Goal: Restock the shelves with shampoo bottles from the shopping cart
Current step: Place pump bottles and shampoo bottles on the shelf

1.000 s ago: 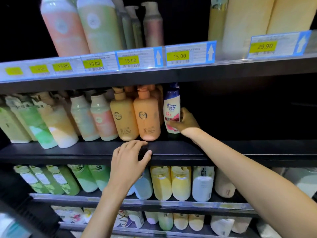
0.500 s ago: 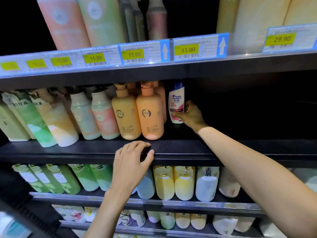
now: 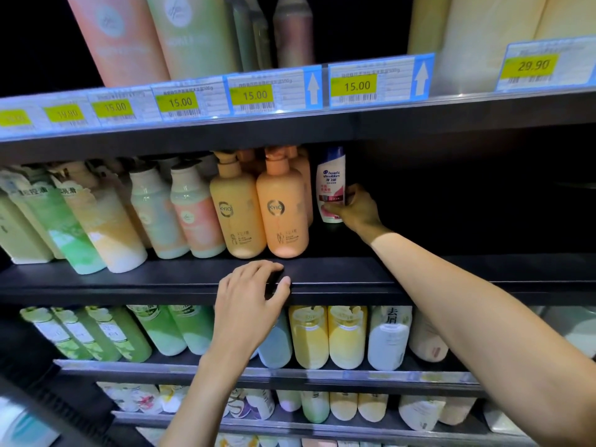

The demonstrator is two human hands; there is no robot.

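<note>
Restocking at the middle shelf (image 3: 354,279). The right hand (image 3: 356,209) reaches deep into the bay and grips the lower part of a white shampoo bottle (image 3: 329,183), thumb across the front label and fingers behind. The bottle stands upright at 3 o'clock of the orange pump bottles (image 3: 283,211), just beside the rearmost of them; whether its base already rests on the shelf cannot be told in the shadow. The left hand (image 3: 248,298), at 7 o'clock of the bottle, grips the shelf's front lip, fingers bent over the top and thumb against the face, carrying nothing else. The chief hazard is probably a topple. The bottle is tall and narrow and held low, so a release before the base sits flat could tip it toward 3 o'clock, where nothing visible would stop it. A second hazard is contact at 9 o'clock: a nudge of the knuckles or the bottle against the pump bottles could push that row out of line. The forearm also crosses the shelf edge and may drag on withdrawal.
</note>
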